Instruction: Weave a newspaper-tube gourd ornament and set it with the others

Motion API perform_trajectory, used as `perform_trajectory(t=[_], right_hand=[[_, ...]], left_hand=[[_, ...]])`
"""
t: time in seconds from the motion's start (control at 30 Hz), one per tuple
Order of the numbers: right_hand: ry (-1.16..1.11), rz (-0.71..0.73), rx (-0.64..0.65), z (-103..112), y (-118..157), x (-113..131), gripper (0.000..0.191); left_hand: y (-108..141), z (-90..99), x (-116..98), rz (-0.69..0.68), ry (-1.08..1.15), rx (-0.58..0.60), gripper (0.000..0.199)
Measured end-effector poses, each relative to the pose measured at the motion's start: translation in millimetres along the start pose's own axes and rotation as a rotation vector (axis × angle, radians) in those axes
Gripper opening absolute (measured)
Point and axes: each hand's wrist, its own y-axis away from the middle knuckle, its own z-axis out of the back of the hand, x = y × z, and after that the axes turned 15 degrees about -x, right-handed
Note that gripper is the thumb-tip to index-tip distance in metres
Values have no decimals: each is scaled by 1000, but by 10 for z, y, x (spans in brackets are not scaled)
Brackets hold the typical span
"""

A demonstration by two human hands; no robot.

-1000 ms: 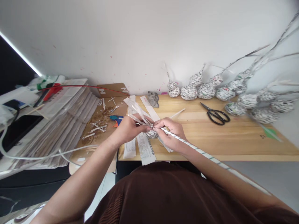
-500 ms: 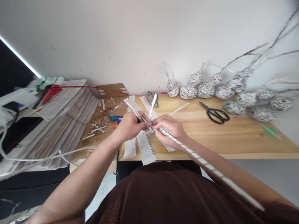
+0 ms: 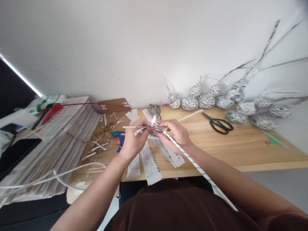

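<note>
Between my hands is a small woven paper piece (image 3: 157,128) with short rolled ends sticking out. My left hand (image 3: 136,138) pinches its left side, thumb and fingers closed on it. Closed round the right side, my right hand (image 3: 176,133) also touches a long rolled paper tube (image 3: 192,162). This white tube with dark spiral lines slants down to the right over my right forearm. Flat printed paper strips (image 3: 151,163) lie on the table beneath my hands.
Black scissors (image 3: 218,123) lie right of my hands. Several woven gourd shapes (image 3: 190,102) stand along the wall. At the left are a stack of folded paper (image 3: 72,141), a blue glue gun (image 3: 121,139), paper scraps (image 3: 99,146) and a white cable (image 3: 79,167).
The woven piece has turned and its ends now point more to the left and toward the camera. The long tube's tip has shifted left. The camera view has tilted up a little.
</note>
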Motion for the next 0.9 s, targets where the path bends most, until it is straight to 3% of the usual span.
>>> perform_trajectory(t=[0.13,0.27,0.33,0.5,0.63,0.7,0.83,0.9], right_hand=[[-89,-278,55,-39,-49,23,15],[-176,-566,261,-24,-139,-31,14],[-172,-637,361,-16,-185,-68,14],[-160,-656,420,-37,-277,-55,9],[-163,-470,410,-62,-310,17,8],[-196,-467,386,-75,-284,22,7],[-305,-613,399,-98,-201,-5,10],[-292,-589,404,-102,-189,10,9]], left_hand=[[-22,19,22,-5,-40,70,12],[-65,53,34,-24,-101,196,9],[-94,52,38,-36,-122,237,6],[-168,1,3,-177,-202,260,7],[-200,-51,-72,-260,-314,326,11],[-194,-71,-88,-254,-351,341,14],[-130,-94,-87,-164,-292,318,19],[-89,-104,-101,-154,-253,270,24]])
